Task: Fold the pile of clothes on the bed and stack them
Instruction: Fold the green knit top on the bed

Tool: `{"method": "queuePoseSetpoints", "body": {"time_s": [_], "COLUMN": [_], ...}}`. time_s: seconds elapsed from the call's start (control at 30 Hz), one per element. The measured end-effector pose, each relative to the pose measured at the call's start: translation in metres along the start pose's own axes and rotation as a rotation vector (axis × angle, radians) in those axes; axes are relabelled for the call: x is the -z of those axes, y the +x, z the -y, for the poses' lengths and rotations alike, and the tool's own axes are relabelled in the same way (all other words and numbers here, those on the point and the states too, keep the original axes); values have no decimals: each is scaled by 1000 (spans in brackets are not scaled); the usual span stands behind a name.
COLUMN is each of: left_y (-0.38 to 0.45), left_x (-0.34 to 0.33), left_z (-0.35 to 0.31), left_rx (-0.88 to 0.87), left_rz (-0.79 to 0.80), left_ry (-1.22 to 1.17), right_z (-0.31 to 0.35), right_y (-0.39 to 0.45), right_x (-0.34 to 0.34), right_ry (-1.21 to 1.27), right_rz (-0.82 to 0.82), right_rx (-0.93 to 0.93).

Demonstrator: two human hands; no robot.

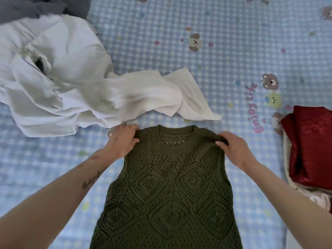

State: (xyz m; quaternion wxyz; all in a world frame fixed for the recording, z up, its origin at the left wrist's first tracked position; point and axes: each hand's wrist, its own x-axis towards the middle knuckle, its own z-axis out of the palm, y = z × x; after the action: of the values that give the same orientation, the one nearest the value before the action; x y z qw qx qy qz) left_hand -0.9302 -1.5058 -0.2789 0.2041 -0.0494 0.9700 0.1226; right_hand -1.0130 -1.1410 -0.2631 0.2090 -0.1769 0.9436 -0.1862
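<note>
At your 10 o'clock a grey cloth (41, 6) lies at the far edge, and just below it a rumpled pile of white clothes (71, 78) spreads across the bed sheet (233, 42), one white flap reaching toward 12 o'clock. Your left hand (122, 141) pinches the left shoulder of the green knitted vest (168, 191), thumb on top and fingers curled under the edge; a ring shows on one finger. The vest lies flat, front up, straight ahead of you, neck pointing to 12 o'clock and hem running out of view at 6 o'clock. Your right hand (233, 148) grips the vest's right shoulder, fingers curled over the knit. At your 3 o'clock a folded red garment (312, 150) sits on top of a pale folded piece, well apart from the vest
</note>
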Motion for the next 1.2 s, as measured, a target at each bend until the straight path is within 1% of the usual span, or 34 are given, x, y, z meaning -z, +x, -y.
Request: {"method": "queuePoseSetpoints", "body": {"time_s": [0.07,0.1,0.13,0.17,0.2,0.27,0.33,0.47,0.57,0.67,0.73,0.77,0.8,0.87,0.9,0.93,0.97,1.0,1.07,1.1,1.13,1.17,1.2], "left_y": [-21,-37,-60,-87,-117,-179,-238,-318,-347,-366,-378,-385,-392,-405,-411,-415,-420,-422,-418,-412,-406,-399,-393], "left_x": [9,15,22,28,30,20,-2,-59,-92,-104,-108,-112,-115,-123,-126,-129,-130,-131,-133,-134,-132,-130,-129], "left_z": [0,1,1,1,0,0,0,-5,-11,-13,-11,-9,-9,-8,-8,-10,-12,-15,-25,-32,-37,-42,-46], "left_rx": [-11,-52,-111,-175,-234,-302,-335,-340,-332,-257,-227,-233,-257,-308,-309,-271,-169,-1,402,583,743,865,943], "left_rz": [-164,-263,-351,-412,-432,-387,-290,-113,-87,-91,-111,-116,-102,-54,-29,-19,-38,-80,-145,-112,-45,40,122], "left_ry": [-201,-277,-314,-318,-311,-257,-186,-127,-70,-77,-83,-86,-76,-44,-51,-92,-168,-264,-404,-459,-514,-557,-592], "right_z": [8,14,20,26,32,38,41,36,33,30,27,30,29,36,43,47,60,74,119,146,173,198,222], "right_y": [-14,-27,-47,-70,-99,-158,-212,-279,-306,-326,-342,-348,-355,-368,-370,-368,-358,-342,-292,-263,-231,-202,-176], "right_x": [6,12,19,26,31,34,28,-3,-29,-38,-33,-29,-31,-33,-35,-40,-44,-50,-65,-75,-87,-101,-115], "right_ry": [61,121,172,194,193,158,85,-66,-115,-94,-128,-135,-150,-267,-296,-261,-200,-127,18,50,69,82,83], "right_rz": [-80,-139,-181,-189,-165,-72,27,194,267,258,225,232,248,330,363,364,332,282,124,76,70,111,184], "right_rx": [-29,-25,-3,26,58,109,158,191,199,114,130,107,133,178,159,126,63,34,35,66,115,153,187]}}
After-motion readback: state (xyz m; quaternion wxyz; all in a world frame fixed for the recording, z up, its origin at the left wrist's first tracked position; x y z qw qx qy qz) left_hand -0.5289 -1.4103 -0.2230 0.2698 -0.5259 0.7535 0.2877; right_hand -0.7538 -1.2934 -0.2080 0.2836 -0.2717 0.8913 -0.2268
